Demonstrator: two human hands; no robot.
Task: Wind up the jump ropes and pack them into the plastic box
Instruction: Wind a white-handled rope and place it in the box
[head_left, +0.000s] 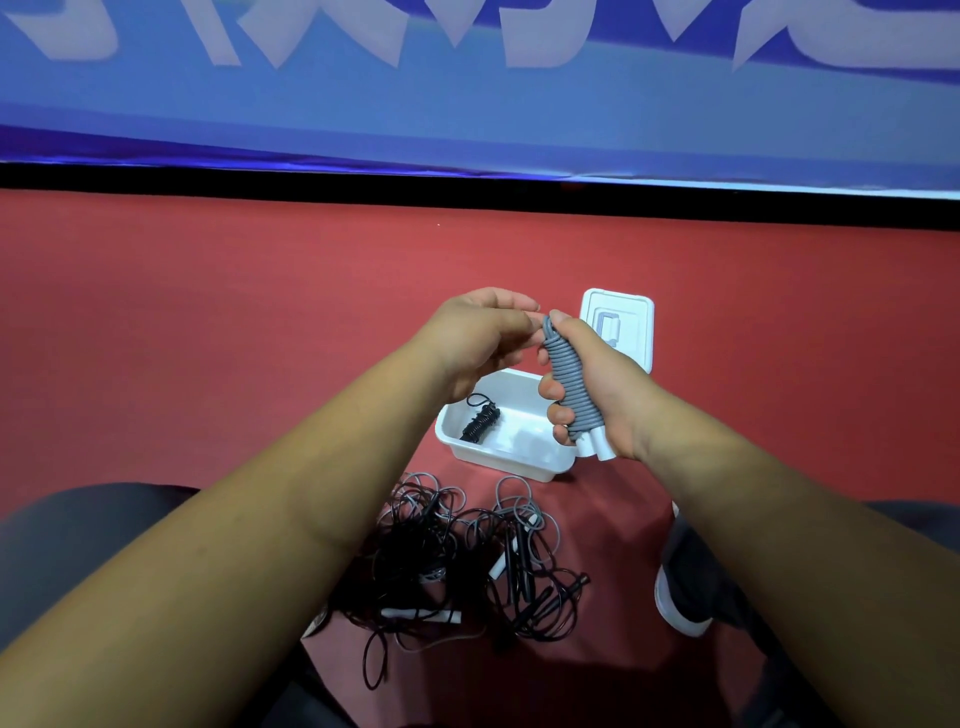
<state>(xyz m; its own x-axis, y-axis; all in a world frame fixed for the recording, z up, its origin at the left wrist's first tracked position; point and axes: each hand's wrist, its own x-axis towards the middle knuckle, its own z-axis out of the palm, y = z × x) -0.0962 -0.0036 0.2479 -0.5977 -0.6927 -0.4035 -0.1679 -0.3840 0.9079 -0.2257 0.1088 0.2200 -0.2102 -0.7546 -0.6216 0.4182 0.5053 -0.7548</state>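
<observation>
Tangle of loose ropes (431, 545) nearest me looks light and floppy, best grabbed by the stiff handles (422, 614). Beyond, over the plastic box (509, 460), right hand (602, 384) is curled round the coiled grey rope (563, 364) while left hand (472, 338) pinches its tail end.

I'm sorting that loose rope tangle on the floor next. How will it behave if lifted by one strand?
The tangle probably lifts floppy: its thin cords lie in slack loops. Black and grey strands cross, so several ropes would likely drag up together. Its white handles may swing.

Coiled grey rope (569, 387) in right hand (615, 402)
</observation>
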